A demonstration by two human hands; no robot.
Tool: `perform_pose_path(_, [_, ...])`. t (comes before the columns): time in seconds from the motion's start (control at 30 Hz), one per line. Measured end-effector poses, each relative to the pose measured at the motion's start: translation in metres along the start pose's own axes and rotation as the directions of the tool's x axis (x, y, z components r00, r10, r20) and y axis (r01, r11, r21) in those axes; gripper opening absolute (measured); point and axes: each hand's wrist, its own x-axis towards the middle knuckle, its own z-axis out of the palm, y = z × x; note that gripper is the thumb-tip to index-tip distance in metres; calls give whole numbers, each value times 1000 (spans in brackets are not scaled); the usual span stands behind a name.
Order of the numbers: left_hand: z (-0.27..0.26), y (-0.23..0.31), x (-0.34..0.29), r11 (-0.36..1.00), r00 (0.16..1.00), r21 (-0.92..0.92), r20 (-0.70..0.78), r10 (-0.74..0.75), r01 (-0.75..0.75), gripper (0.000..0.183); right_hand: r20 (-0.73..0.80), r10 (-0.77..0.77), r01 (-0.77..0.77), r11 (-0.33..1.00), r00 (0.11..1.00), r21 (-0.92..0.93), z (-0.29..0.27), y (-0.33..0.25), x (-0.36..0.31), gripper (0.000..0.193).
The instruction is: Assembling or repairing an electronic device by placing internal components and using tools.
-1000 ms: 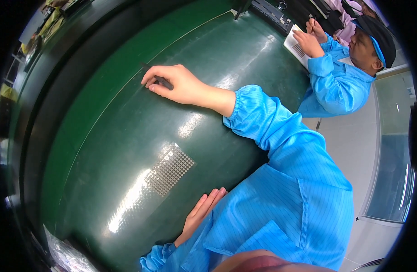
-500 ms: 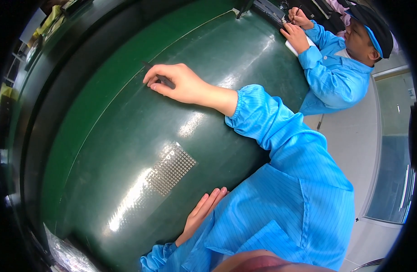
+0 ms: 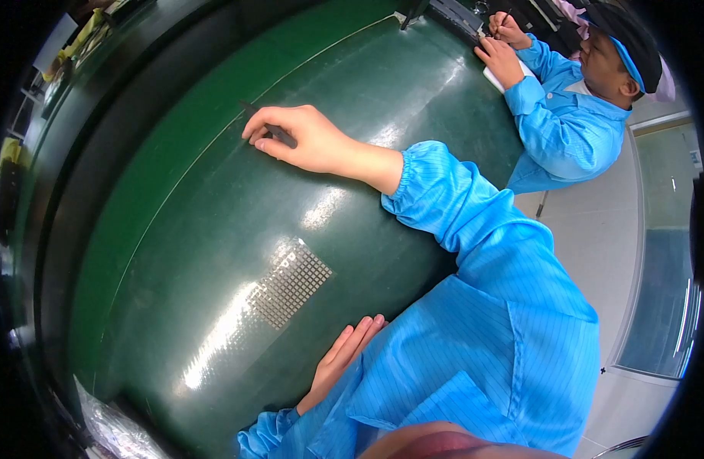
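Note:
My right hand is stretched out over the far part of the green table mat. Its fingers are closed around a slim black tool, whose far end shows past the fingertips; I cannot make out its exact kind. Near my body, my left hand lies with fingers extended by the table's near edge, holding nothing. Between the two hands a clear sheet bearing a grid of small grey squares lies flat on the mat. Glare washes out its left part.
A co-worker in a blue jacket and dark cap sits at the far right, hands over a white pad. Clear plastic wrapping lies at the lower left. A dark raised edge runs along the table's left side.

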Motion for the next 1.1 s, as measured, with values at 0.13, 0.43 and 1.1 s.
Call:
perform_pose_path(0.13, [-2,-4,0,998,1000,-69,16,6,-5,50,5,14,-14,1000,1000,12,1,0,0,15])
perform_pose_path(0.43, [-5,-13,0,992,999,120,-7,51,-50,50,-19,12,-11,999,1000,36,3,2,0,14])
perform_pose_path(1.1, [-8,-18,1,995,997,64,-5,80,-79,55,-14,21,-20,998,1000,51,11,18,-4,14])
